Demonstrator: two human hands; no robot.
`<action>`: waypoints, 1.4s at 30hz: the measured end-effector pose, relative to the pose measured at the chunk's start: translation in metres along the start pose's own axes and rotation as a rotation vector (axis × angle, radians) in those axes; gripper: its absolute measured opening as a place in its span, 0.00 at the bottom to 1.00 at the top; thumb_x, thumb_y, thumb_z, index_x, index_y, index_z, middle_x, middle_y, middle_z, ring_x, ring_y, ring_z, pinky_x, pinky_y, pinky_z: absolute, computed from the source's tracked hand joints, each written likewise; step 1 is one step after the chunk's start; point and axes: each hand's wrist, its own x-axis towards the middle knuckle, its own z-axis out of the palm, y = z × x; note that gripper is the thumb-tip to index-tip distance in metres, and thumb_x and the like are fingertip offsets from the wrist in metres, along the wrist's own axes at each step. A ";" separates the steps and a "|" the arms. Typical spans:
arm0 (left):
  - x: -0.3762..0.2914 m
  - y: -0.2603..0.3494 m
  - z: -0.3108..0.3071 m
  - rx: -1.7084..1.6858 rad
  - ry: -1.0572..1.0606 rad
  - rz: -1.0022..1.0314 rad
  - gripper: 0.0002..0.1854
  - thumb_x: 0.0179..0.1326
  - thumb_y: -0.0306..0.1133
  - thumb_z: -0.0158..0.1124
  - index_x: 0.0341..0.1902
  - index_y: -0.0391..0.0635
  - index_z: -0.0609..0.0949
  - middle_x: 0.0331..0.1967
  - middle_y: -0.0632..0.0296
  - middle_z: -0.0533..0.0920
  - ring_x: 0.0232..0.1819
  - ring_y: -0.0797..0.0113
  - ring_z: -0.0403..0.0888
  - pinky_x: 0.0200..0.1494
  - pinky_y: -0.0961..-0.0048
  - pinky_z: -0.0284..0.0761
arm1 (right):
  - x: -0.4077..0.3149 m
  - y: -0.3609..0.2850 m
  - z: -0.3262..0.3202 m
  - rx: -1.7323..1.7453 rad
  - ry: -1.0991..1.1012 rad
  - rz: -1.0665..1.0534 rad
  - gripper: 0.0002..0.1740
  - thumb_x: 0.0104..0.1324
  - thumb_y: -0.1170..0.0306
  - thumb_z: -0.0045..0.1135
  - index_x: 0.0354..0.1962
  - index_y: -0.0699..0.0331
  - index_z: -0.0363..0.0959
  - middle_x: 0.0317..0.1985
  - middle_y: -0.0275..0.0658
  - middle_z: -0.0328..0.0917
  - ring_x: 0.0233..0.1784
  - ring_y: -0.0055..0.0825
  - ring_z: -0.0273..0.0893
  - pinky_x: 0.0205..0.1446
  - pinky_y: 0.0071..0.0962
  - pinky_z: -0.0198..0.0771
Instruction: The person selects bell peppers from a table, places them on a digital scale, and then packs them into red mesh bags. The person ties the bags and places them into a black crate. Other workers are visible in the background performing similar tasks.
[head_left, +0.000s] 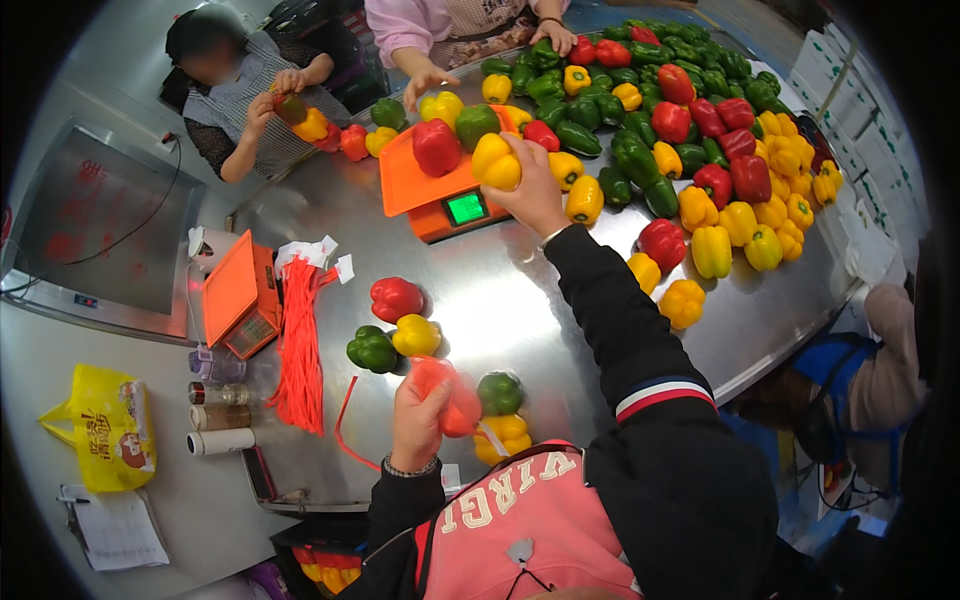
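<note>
My right hand (536, 187) grips a yellow bell pepper (496, 163) at the right side of an orange scale (409, 176) with a lit green display. On the scale's tray sit a red bell pepper (436, 147) and a green bell pepper (477, 126). Lower down, my left hand (416, 429) is closed around a red mesh bag (454, 401); whether anything is inside it I cannot tell. Just beyond that bag lie a red pepper (397, 299), a yellow pepper (416, 335) and a green pepper (372, 349). Another green pepper (500, 394) and a yellow pepper (504, 436) are close to my body.
A large heap of peppers (645, 124) covers the steel table's (525, 300) far right. To the left are a bundle of red mesh bags (300, 345), a second orange scale (240, 296) and several bottles (221, 416). Two co-workers handle peppers across the table.
</note>
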 end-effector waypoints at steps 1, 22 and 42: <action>-0.001 0.000 -0.003 0.024 0.037 -0.003 0.10 0.64 0.25 0.58 0.48 0.40 0.75 0.40 0.65 0.79 0.40 0.74 0.77 0.47 0.75 0.74 | 0.007 -0.003 0.004 -0.049 -0.010 0.026 0.44 0.45 0.58 0.71 0.61 0.48 0.63 0.58 0.51 0.62 0.57 0.49 0.68 0.58 0.39 0.68; 0.023 -0.016 0.001 0.077 -0.021 -0.069 0.11 0.65 0.24 0.54 0.50 0.37 0.73 0.41 0.59 0.80 0.41 0.68 0.79 0.47 0.71 0.76 | -0.162 0.075 -0.257 -0.391 -0.220 0.474 0.41 0.46 0.57 0.74 0.56 0.60 0.66 0.54 0.48 0.66 0.57 0.44 0.68 0.61 0.34 0.64; 0.011 -0.014 -0.007 0.102 0.031 -0.052 0.11 0.65 0.25 0.54 0.50 0.38 0.73 0.39 0.59 0.79 0.38 0.68 0.79 0.43 0.71 0.77 | -0.071 0.104 -0.219 1.283 0.363 0.547 0.33 0.66 0.57 0.57 0.62 0.64 0.58 0.56 0.43 0.68 0.53 0.34 0.74 0.49 0.33 0.77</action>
